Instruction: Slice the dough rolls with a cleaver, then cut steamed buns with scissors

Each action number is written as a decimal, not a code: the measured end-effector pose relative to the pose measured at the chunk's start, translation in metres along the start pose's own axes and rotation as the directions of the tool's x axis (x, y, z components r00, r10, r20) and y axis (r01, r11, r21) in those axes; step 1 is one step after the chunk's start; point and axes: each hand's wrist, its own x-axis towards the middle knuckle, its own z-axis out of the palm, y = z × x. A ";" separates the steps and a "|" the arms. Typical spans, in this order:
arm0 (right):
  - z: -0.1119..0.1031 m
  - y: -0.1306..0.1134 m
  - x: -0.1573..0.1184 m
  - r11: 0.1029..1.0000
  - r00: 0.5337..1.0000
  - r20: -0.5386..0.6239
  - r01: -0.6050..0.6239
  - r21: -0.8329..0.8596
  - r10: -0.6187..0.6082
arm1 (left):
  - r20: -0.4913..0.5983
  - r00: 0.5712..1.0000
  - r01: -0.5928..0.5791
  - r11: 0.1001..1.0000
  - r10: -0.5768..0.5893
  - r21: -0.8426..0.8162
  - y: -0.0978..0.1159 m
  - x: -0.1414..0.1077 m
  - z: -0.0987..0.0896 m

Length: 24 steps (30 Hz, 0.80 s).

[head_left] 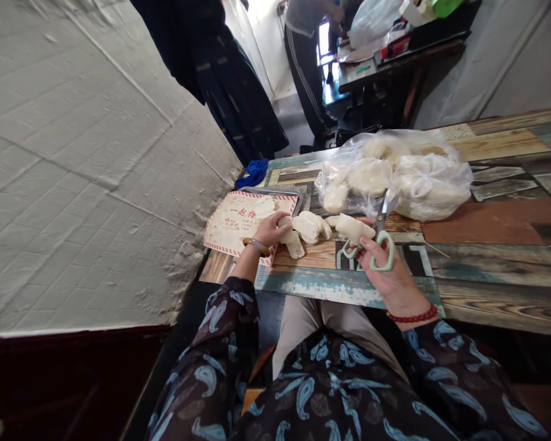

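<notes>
My left hand (pixel 272 231) is closed at the fingertips on a flat white piece of bread or dough (pixel 294 246), at the edge of a printed paper sheet (pixel 239 214). Several similar pale pieces (pixel 308 226) lie in a row between my hands. In my right hand (pixel 388 272) are scissors (pixel 382 251) with mint-green handles, their blades pointing up and away from me. A thick white piece (pixel 354 229) is also held at the fingers of that hand. Which exact food the pieces are, I cannot tell.
Clear plastic bags (pixel 429 184) of pale rounds stand behind my right hand. A metal tray (pixel 298 199) lies under the paper, with a blue cloth (pixel 253 173) behind it. A white wall (pixel 96 171) borders the left. Two people stand beyond the table, near another cluttered table (pixel 362 76).
</notes>
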 end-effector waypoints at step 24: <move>0.000 -0.008 0.008 1.000 0.999 -0.036 0.009 0.025 -0.008 | 0.198 0.964 -0.147 0.976 0.178 -0.163 0.053 0.015 0.014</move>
